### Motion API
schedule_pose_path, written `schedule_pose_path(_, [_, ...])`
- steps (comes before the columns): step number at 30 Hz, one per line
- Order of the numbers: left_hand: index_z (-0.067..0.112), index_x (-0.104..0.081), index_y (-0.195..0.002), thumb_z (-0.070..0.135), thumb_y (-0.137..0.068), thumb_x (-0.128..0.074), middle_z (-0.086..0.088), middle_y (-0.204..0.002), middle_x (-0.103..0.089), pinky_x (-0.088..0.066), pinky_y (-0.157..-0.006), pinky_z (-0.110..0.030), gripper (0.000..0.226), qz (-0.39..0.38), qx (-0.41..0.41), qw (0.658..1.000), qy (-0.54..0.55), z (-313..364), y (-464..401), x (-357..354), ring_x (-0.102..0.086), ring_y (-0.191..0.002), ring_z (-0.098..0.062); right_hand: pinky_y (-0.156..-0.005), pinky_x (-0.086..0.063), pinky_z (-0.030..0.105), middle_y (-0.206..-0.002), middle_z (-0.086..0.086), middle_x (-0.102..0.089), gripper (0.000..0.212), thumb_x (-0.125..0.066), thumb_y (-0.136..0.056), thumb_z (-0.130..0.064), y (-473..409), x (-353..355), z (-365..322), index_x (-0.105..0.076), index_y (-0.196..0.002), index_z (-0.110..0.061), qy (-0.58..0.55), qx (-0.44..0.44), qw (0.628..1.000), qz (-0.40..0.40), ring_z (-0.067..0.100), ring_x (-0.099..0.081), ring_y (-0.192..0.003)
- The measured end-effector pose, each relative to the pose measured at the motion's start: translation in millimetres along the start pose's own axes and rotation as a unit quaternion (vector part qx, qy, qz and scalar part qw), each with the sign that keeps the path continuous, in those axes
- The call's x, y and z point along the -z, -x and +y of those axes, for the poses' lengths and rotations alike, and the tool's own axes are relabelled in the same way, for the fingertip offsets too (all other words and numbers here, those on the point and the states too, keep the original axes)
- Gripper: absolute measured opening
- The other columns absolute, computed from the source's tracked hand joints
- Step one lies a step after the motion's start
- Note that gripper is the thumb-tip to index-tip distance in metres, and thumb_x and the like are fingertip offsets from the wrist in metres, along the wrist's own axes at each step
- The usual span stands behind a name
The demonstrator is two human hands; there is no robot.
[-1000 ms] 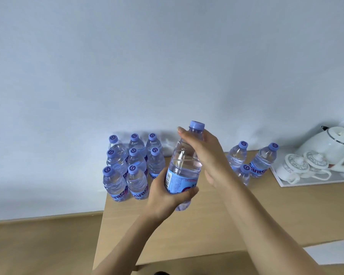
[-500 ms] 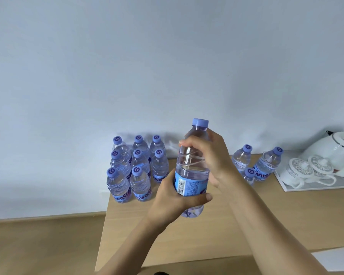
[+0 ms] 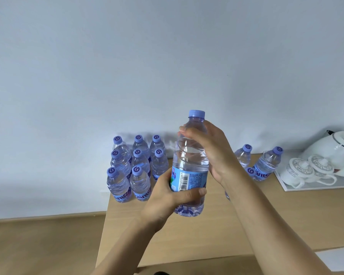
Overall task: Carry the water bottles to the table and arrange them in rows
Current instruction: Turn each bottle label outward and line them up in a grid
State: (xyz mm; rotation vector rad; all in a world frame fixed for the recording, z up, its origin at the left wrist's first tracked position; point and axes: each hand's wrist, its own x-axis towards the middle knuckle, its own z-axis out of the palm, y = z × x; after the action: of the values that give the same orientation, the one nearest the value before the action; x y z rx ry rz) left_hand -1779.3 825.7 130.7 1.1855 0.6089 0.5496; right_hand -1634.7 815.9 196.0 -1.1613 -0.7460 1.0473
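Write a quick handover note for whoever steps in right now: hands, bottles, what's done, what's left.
Left hand grips the label of the clear plastic water bottle with a blue cap; right hand grips its shoulder, held above the light wooden table.
Done: eight bottles in rows at the back left.
Left: place this one; three loose bottles at right need aligning.

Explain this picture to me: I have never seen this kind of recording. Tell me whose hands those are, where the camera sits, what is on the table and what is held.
There is no machine: a head-worn camera looks down at the wearer's own hands. The left hand and right hand both grip one clear plastic water bottle with a blue cap, upright above the light wooden table. Eight matching bottles stand in rows at the far left; a few more stand behind the right arm. A white kettle and two white lidded cups sit far right.
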Motion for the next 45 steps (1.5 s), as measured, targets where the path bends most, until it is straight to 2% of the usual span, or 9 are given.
schedule_pose_path(4, [0.015,-0.064,-0.095,0.025,-0.053,-0.091,-0.001,-0.08,-0.071,-0.056,-0.066,-0.031,0.051,0.049,-0.022,0.996,-0.064,3.1,0.7,-2.7,-0.067,-0.071,-0.017,-0.053,-0.053,0.022,-0.071,-0.001,-0.071,0.027,-0.082,-0.077,-0.018,6.1,-10.8,-2.9,-0.061,-0.089,-0.008,0.055,0.05,0.997,0.031,0.014,-0.07,-0.062])
schedule_pose_path(8, [0.015,-0.063,-0.102,0.025,-0.052,-0.092,-0.006,-0.089,-0.074,-0.058,-0.07,-0.043,0.059,0.041,-0.026,0.995,-0.089,8.2,5.0,-2.1,-0.069,-0.077,-0.019,-0.052,-0.051,0.025,-0.065,0.003,-0.065,0.022,-0.075,-0.073,-0.003,5.8,-16.0,-3.4,-0.056,-0.083,-0.008,0.036,0.061,0.997,0.038,0.018,-0.066,-0.056])
schedule_pose_path(13, [0.009,-0.06,-0.101,0.017,-0.059,-0.087,0.001,-0.078,-0.068,-0.049,-0.058,-0.021,0.051,-0.025,-0.021,0.998,-0.049,16.0,9.6,3.3,-0.063,-0.068,-0.014,-0.063,-0.054,0.035,-0.071,0.005,-0.059,0.015,-0.072,-0.067,-0.009,1.0,-8.6,-7.5,-0.061,-0.075,-0.015,-0.011,0.036,0.999,-0.006,0.025,-0.061,-0.065])
schedule_pose_path(20, [-0.005,-0.06,-0.109,0.014,-0.058,-0.083,-0.02,-0.094,-0.065,-0.053,-0.076,-0.037,0.059,-0.059,-0.014,0.998,0.006,23.1,8.6,9.0,-0.062,-0.082,-0.029,-0.074,-0.058,0.043,-0.088,0.009,-0.068,0.024,-0.075,-0.058,-0.02,-1.3,-5.9,-9.5,-0.07,-0.081,-0.021,-0.069,0.026,0.996,-0.059,0.033,-0.071,-0.082])
schedule_pose_path(27, [0.009,-0.064,-0.098,0.014,-0.056,-0.087,-0.005,-0.084,-0.074,-0.055,-0.067,-0.025,0.048,0.032,-0.04,0.996,-0.068,27.4,9.8,5.1,-0.069,-0.073,-0.018,-0.066,-0.057,0.032,-0.09,0.002,-0.071,0.042,-0.08,-0.072,-0.022,6.9,-12.5,-15.2,-0.06,-0.106,-0.009,0.018,0.061,0.998,0.007,0.02,-0.073,-0.081])
schedule_pose_path(32, [0.017,-0.064,-0.1,0.018,-0.055,-0.089,-0.001,-0.09,-0.075,-0.061,-0.074,-0.035,0.052,0.08,-0.073,0.985,-0.137,28.0,9.6,-2.1,-0.073,-0.081,-0.022,-0.06,-0.057,0.03,-0.076,-0.006,-0.067,0.043,-0.083,-0.064,-0.019,8.9,-22.3,-11.9,-0.056,-0.097,-0.013,0.028,0.071,0.995,0.065,0.014,-0.069,-0.066])
schedule_pose_path(35, [0.017,-0.062,-0.102,0.02,-0.055,-0.09,-0.002,-0.089,-0.075,-0.062,-0.069,-0.037,0.054,0.073,-0.078,0.983,-0.147,30.1,10.1,-1.6,-0.072,-0.079,-0.024,-0.055,-0.054,0.026,-0.076,-0.001,-0.065,0.032,-0.075,-0.067,-0.008,5.8,-20.8,-13.6,-0.056,-0.092,-0.013,0.017,0.084,0.994,0.062,0.015,-0.067,-0.064])
schedule_pose_path(39, [0.013,-0.063,-0.097,0.012,-0.059,-0.089,0.0,-0.078,-0.071,-0.051,-0.054,-0.022,0.047,0.03,-0.05,0.993,-0.105,36.0,8.6,2.4,-0.065,-0.063,-0.014,-0.054,-0.055,0.029,-0.078,0.006,-0.064,0.025,-0.07,-0.066,-0.002,0.3,-17.5,-17.8,-0.057,-0.084,-0.014,-0.03,0.081,0.996,0.022,0.021,-0.067,-0.064])
schedule_pose_path(45, [0.015,-0.07,-0.099,0.015,-0.057,-0.084,-0.007,-0.093,-0.07,-0.054,-0.076,-0.026,0.045,-0.053,-0.034,0.998,-0.026,36.7,7.6,10.3,-0.066,-0.084,-0.019,-0.065,-0.057,0.039,-0.085,0.007,-0.068,0.029,-0.07,-0.055,-0.011,-4.8,-11.8,-17.6,-0.063,-0.083,-0.014,-0.078,0.063,0.993,-0.058,0.03,-0.069,-0.072])
